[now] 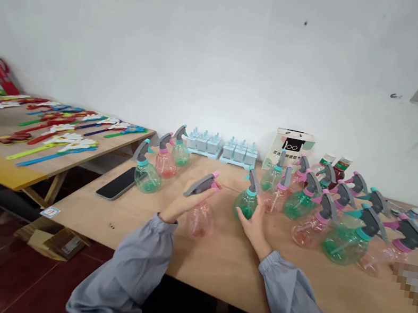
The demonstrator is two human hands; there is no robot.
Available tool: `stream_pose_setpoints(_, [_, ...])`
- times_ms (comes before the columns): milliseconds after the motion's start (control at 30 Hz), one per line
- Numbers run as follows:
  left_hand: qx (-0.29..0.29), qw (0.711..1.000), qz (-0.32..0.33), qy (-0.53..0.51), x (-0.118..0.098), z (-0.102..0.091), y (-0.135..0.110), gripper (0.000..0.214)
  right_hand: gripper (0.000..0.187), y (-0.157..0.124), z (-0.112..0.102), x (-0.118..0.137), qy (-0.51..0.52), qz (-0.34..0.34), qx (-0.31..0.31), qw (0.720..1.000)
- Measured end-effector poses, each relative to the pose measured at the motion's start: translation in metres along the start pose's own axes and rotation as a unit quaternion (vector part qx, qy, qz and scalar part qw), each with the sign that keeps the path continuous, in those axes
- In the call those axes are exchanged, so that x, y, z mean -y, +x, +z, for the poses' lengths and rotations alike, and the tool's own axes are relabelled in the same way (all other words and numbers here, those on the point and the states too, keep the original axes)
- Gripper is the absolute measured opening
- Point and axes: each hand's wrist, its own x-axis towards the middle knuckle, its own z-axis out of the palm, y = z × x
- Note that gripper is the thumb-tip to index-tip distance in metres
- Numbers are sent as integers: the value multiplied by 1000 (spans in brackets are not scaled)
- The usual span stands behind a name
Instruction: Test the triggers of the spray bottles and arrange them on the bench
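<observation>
My left hand (187,201) is closed around the neck of a pink spray bottle (201,220) with a grey trigger head and pink nozzle. The bottle is close to upright; whether its base touches the table I cannot tell. To the right, my right hand (256,223) has its thumb and fingers around a green spray bottle (244,201) with a turquoise collar and nozzle. Beyond my left hand stand another green spray bottle (147,177), a pink spray bottle (166,162) and a second green one (181,153). Several more green and pink spray bottles (345,244) crowd the right side.
A black phone (117,183) lies at the left of the wooden table (132,224). Light-blue ice-pop moulds (205,145), a printed bag (286,151) and red-filled jars (339,171) stand by the wall. The left table (45,168) carries several colourful flat strips.
</observation>
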Motion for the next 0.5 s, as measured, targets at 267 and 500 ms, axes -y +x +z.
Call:
stream_pose_setpoints(267, [-326, 943, -28, 66, 18, -128, -28, 51, 72, 1, 2, -4, 6, -10, -6, 1000])
stream_pose_setpoints(500, [-492, 865, 14, 94, 40, -201, -41, 43, 73, 0, 4, -7, 6, -3, -1, 1000])
